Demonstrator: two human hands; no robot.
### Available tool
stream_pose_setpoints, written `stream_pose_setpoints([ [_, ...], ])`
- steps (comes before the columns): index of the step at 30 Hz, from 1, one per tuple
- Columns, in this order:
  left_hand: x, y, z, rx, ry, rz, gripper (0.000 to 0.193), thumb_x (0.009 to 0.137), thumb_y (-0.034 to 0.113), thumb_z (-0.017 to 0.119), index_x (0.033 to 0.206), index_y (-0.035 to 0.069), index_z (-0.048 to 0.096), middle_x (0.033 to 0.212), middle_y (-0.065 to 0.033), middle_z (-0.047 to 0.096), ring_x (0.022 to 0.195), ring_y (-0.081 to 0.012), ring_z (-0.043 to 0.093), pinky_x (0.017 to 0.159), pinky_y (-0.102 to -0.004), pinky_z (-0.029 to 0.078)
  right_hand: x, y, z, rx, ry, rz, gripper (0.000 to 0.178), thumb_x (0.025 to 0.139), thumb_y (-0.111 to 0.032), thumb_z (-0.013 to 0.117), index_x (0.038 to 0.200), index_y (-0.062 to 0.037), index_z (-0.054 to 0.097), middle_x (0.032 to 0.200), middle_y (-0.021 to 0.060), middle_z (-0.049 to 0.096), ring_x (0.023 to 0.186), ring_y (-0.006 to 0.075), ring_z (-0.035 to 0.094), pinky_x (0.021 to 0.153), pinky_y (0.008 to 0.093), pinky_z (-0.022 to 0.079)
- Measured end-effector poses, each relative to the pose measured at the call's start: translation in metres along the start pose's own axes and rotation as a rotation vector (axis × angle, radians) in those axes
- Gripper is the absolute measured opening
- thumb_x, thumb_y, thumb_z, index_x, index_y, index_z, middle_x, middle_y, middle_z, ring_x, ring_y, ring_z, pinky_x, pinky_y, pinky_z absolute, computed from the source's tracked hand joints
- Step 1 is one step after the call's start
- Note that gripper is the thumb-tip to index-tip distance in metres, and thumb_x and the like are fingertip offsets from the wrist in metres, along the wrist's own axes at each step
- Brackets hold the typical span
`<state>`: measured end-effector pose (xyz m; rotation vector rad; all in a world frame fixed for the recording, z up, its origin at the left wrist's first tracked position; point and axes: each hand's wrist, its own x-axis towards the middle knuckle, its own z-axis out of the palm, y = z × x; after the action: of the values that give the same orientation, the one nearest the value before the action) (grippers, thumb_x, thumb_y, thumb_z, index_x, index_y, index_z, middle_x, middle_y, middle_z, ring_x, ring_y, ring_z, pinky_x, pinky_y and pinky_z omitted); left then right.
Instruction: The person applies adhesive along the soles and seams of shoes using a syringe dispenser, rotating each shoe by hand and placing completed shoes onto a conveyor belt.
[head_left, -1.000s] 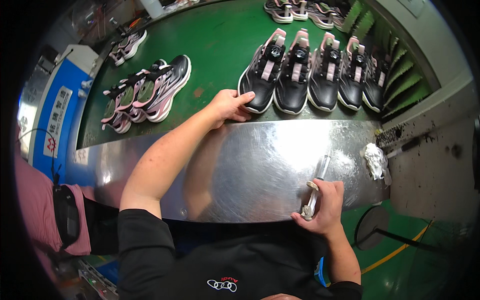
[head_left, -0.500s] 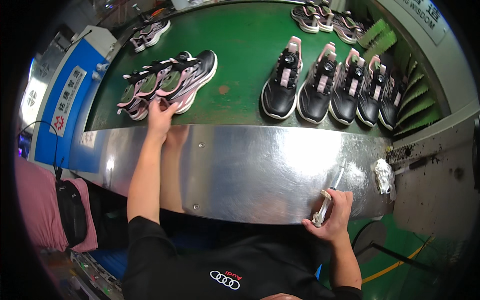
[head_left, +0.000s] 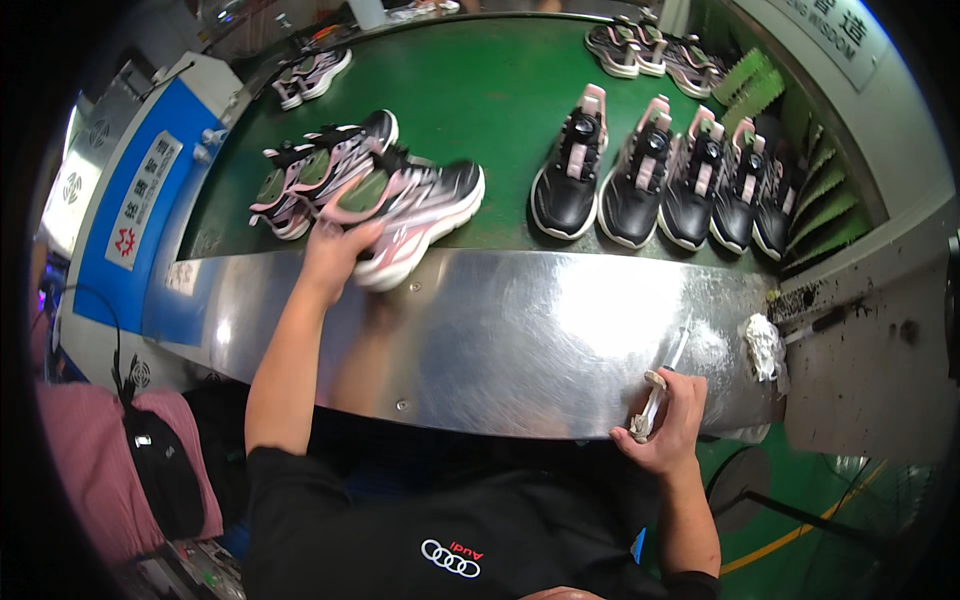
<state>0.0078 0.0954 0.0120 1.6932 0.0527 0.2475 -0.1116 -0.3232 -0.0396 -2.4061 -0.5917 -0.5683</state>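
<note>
My left hand (head_left: 338,255) is closed round the heel of a black, pink and white sneaker (head_left: 430,205), lifted and tilted over the near edge of the green belt, toe pointing right. Just left of it, two similar sneakers (head_left: 335,165) rest close together on the belt, partly hidden. Low on the right, my right hand (head_left: 672,420) grips a whitish, smeared syringe (head_left: 652,405), its thin clear end pointing away from me over the metal ledge (head_left: 500,350). My fingers cover part of the syringe.
A row of several black and pink sneakers (head_left: 567,190) stands on the green belt (head_left: 460,90) at right, beside green bristle strips (head_left: 835,190). More shoes (head_left: 640,50) sit farther back. Crumpled white material (head_left: 763,348) lies at the ledge's right end. Another person's pink clothing (head_left: 80,460) shows at left.
My left hand has lifted the nearest sneaker off the belt and drawn it right and toward me, away from the other two. The right hand still holds the syringe in nearly the same place.
</note>
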Motion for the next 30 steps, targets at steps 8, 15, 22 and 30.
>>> stream_pose_setpoints([
  [8,-0.155,0.006,0.03,0.468,-0.243,0.3,0.085,0.064,0.011,0.075,0.135,0.0,0.028,0.13,-0.0159,0.038,0.122,-0.0269,0.041,0.094,-0.0368,0.042,-0.007,0.001,-0.015,0.251,-0.076,0.188,0.083,0.06,-0.05,0.077,0.117,0.0003,0.045,0.098,0.0133,0.049,0.087,0.0266,0.043,0.078,0.0356,0.036],
  [15,-0.071,-0.021,0.013,-0.308,-0.161,-0.17,0.062,0.079,0.007,0.062,0.131,0.004,0.03,0.121,-0.0126,0.038,0.102,-0.0195,0.052,0.081,-0.0315,0.051,-0.034,0.0,-0.036,0.388,-0.055,0.401,0.09,0.06,-0.058,0.075,0.121,0.0006,0.042,0.098,0.0108,0.043,0.086,0.022,0.045,0.075,0.0313,0.039],
  [22,0.025,-0.037,0.025,0.265,-0.36,-0.389,0.039,0.091,0.039,0.05,0.083,0.002,0.058,0.06,-0.0033,0.05,0.047,-0.0109,0.051,0.042,-0.0239,0.041,-0.044,0.007,-0.048,0.346,0.023,0.448,0.096,0.065,-0.061,0.069,0.131,0.0018,0.037,0.101,0.0121,0.046,0.089,0.0239,0.047,0.08,0.0333,0.039],
  [30,0.005,-0.017,0.064,-0.114,-0.306,-0.375,0.032,0.088,0.034,0.058,0.097,0.005,0.05,0.082,-0.0038,0.056,0.07,-0.0092,0.056,0.062,-0.0248,0.048,-0.032,-0.016,-0.065,0.251,-0.119,0.306,0.09,0.063,-0.053,0.072,0.127,0.0025,0.042,0.093,0.0122,0.052,0.079,0.0246,0.049,0.073,0.0332,0.04],
])
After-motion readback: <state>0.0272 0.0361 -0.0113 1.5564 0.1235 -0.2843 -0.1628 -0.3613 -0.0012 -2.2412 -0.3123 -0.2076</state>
